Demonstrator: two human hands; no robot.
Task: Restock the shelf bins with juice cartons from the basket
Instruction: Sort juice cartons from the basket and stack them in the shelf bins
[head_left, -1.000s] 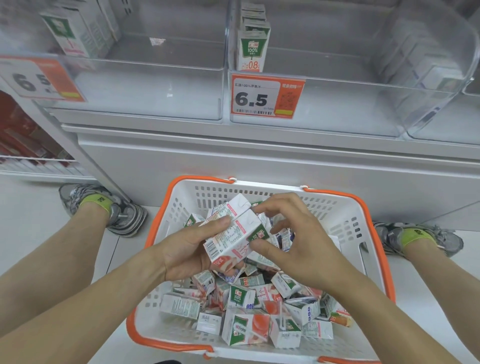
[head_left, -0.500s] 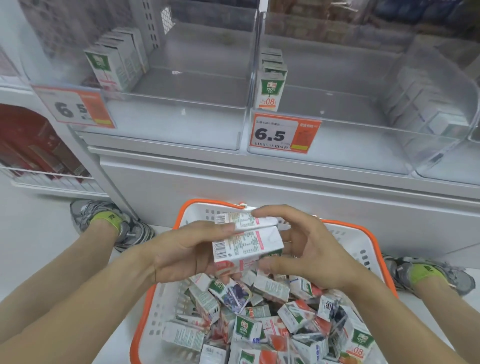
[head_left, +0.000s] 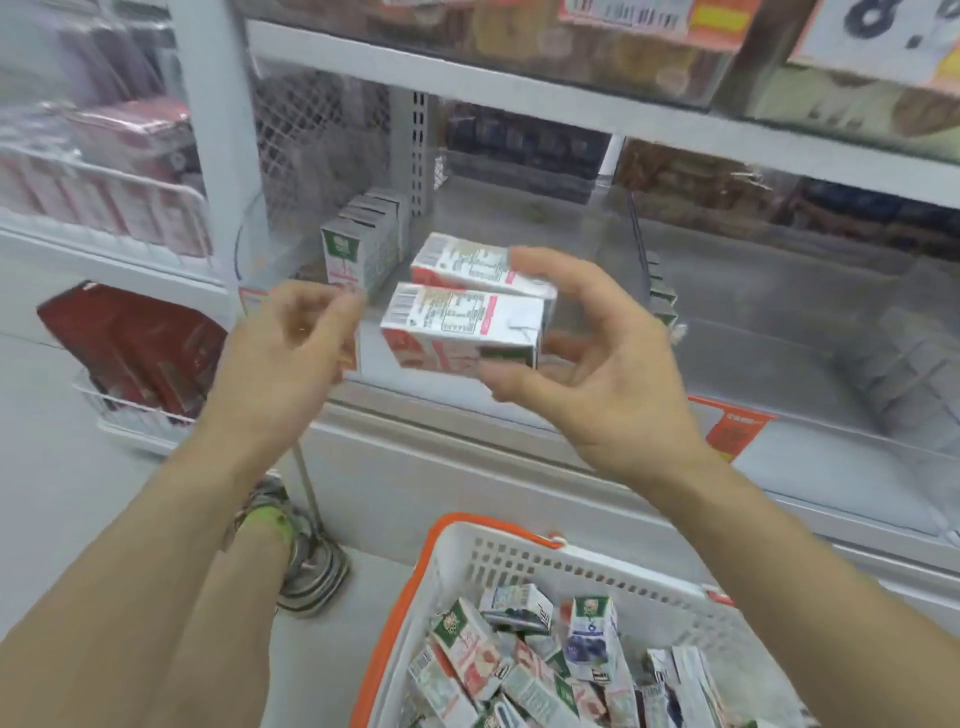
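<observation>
2 juice cartons (head_left: 467, 317), stacked one on the other & lying on their sides, are now up at shelf height in front of the left bin (head_left: 311, 260); a sec ago they were low, right over the basket (head_left: 587, 566), w/ both my hands on them. My right hand (head_left: 587, 364) has them alone now: fingers over the top carton, thumb under the bottom one, clamped on the pair. My left hand (head_left: 296, 343) has let go and sits just beside the cartons' left end, fingers loosely curled, holding nothing; blurred, so can't tell if a fingertip still brushes the box. So the pick is done and I'd judge this as the carry-to-bin step, placement not yet done. The left bin already has a row of upright cartons (head_left: 363, 244) along its left side, w/ bare floor next to them, prob where these go. They'd need turning upright to match the row, and 2 in one hand could slip apart, so the free hand may be needed to steady. The bin to the right (head_left: 779, 312) shows only a short row at its left wall. The basket below is full of loose cartons, so the task looks early. My foot (head_left: 291, 551) is on the floor left of the basket; red packs (head_left: 135, 348) in a wire rack far left.
</observation>
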